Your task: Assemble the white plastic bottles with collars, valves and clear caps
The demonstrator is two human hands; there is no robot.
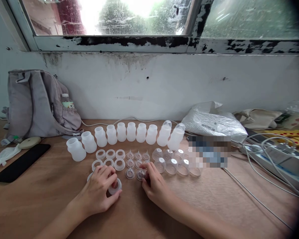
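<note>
My left hand (98,191) grips a translucent bottle collar ring (115,191) between thumb and fingers, near the front of the ring rows. Behind it lie several more collar rings (119,164); one at the left is partly covered by the hand. My right hand (154,184) is closed around the edge of a clear silicone bottle nipple (140,175) at the front right of the nipple group. Other nipples (130,173) stand beside and behind it, tips up. To the right are clear dome caps (171,166) in rows.
White baby bottles (131,132) stand in an arc behind the parts; the two rightmost wear clear domes. A grey backpack (37,103) and black flat object (22,162) lie left. At right are a silvery plastic bag (214,121), cables (254,199) and a power strip (281,162).
</note>
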